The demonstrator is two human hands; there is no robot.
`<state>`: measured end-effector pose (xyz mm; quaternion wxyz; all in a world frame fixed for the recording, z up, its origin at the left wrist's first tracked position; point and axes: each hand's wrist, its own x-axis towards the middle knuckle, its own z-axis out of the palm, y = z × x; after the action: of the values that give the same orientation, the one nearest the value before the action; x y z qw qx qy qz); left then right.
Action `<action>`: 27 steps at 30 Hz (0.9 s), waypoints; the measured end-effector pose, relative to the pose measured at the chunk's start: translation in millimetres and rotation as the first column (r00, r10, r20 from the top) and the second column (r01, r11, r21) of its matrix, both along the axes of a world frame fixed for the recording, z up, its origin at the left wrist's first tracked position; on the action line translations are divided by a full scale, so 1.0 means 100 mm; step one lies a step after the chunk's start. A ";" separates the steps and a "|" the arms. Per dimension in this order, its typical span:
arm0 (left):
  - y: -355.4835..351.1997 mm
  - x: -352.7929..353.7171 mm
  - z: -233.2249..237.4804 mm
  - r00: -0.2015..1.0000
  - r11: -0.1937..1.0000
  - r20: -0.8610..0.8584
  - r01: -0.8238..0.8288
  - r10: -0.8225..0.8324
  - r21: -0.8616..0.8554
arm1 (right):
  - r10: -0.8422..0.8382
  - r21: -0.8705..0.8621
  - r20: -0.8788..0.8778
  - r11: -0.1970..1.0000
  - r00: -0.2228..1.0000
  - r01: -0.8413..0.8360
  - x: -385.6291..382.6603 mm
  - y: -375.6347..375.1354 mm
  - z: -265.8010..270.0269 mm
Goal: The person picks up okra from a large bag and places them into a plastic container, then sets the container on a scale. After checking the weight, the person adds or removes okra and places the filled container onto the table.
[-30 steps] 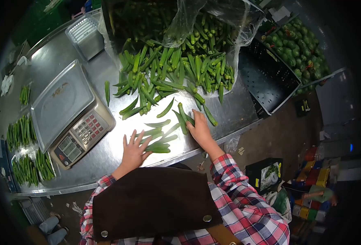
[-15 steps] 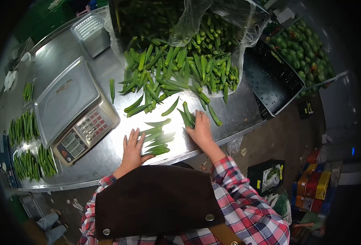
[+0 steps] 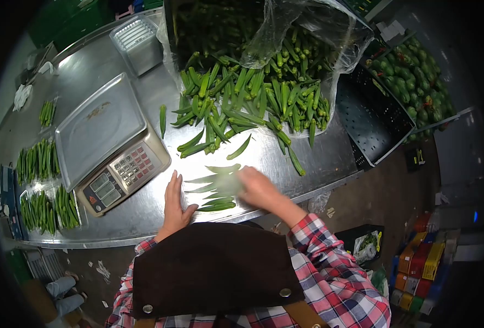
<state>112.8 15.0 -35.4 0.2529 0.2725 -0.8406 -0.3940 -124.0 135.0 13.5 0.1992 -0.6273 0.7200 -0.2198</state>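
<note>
On the shining steel table a short row of okra pods (image 3: 218,206) lies side by side in front of me. My left hand (image 3: 176,205) rests upright at the row's left end, fingers stretched and holding nothing. At the right end is my right hand (image 3: 258,188), its fingers curled round okra; motion smears the fingertips and the pods there. Glare hides what lies under the row. Beyond, a big heap of okra (image 3: 247,95) spills from a clear plastic bag (image 3: 343,52). One single pod (image 3: 240,147) lies between heap and row.
A digital scale (image 3: 102,131) with a bare metal pan stands to the left. Past it are okra packs (image 3: 38,213) and stacked clear trays (image 3: 138,46). A black crate (image 3: 376,117) and a crate of green produce (image 3: 417,82) stand right. The table edge (image 3: 329,187) runs near me.
My right hand has moved left and nearer to me, from beside the heap to the row, taking okra along. My left hand has drawn back slightly from the pods. The view has shifted a little.
</note>
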 end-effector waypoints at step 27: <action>0.19 -0.33 -0.03 0.914 0.905 0.351 0.313 -0.204 -0.288 | -0.598 -0.205 -0.330 0.801 0.730 0.563 -1.39 -0.40 -0.43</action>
<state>79.6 33.7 -38.2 0.1045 0.1687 -0.9538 -0.2257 -262.6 95.0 -29.1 -0.0512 -0.4095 0.8933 -0.1781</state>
